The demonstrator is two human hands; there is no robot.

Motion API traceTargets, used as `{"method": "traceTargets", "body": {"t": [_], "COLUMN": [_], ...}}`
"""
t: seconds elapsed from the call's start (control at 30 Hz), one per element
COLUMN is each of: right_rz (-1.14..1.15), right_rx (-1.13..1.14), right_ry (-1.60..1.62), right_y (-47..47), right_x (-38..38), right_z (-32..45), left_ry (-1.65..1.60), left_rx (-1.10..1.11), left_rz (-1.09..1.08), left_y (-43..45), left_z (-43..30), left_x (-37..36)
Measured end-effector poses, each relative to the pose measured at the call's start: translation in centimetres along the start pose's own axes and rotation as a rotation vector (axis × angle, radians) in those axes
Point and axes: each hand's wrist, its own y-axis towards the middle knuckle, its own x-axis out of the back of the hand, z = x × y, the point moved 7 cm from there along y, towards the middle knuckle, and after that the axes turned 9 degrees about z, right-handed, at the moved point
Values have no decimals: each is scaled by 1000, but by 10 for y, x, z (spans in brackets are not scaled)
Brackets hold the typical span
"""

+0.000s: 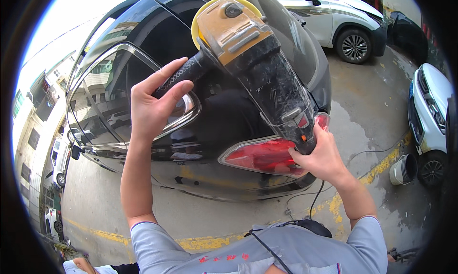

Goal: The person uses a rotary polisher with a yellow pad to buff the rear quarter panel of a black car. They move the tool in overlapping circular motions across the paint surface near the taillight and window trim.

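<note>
A worn rotary polisher (pixel 270 86) with a tan gear head and scuffed black body spans the middle of the view. Its yellow pad (pixel 250 3) shows around the head and overlaps the upper rear of a glossy black car (pixel 214 120); whether it touches the paint cannot be told. My left hand (pixel 154 91) is around the ribbed black side handle (pixel 184 71), thumb and forefinger lying along it. With my right hand (pixel 322 154) I hold the rear end of the body, above the car's red tail light (pixel 257 154).
A black cord (pixel 316 198) hangs below my right hand towards my body. White cars (pixel 343 19) stand at the upper right and right edge. A white bucket (pixel 402 170) sits by yellow floor paint (pixel 379 166). Part of another person (pixel 84 265) shows at the lower left.
</note>
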Motion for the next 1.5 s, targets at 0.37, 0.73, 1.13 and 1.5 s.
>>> {"method": "traceTargets", "body": {"t": [0.37,0.73,1.13,1.5], "right_rz": [52,-53,101,143], "right_rx": [-280,-41,-11,1], "right_ry": [-347,-565,-636,-734], "right_y": [-142,-82,-5,-63], "right_x": [90,123,171,209], "right_z": [-115,-74,-16,-79], "left_ry": [-154,-161,-239,-187], "left_rx": [-202,-262,-157,-159], "left_rz": [-88,-302,-396,-430], "left_y": [-138,-105,-73,-127], "left_z": [16,16,12,-6], "left_x": [-210,-183,-182,-280]}}
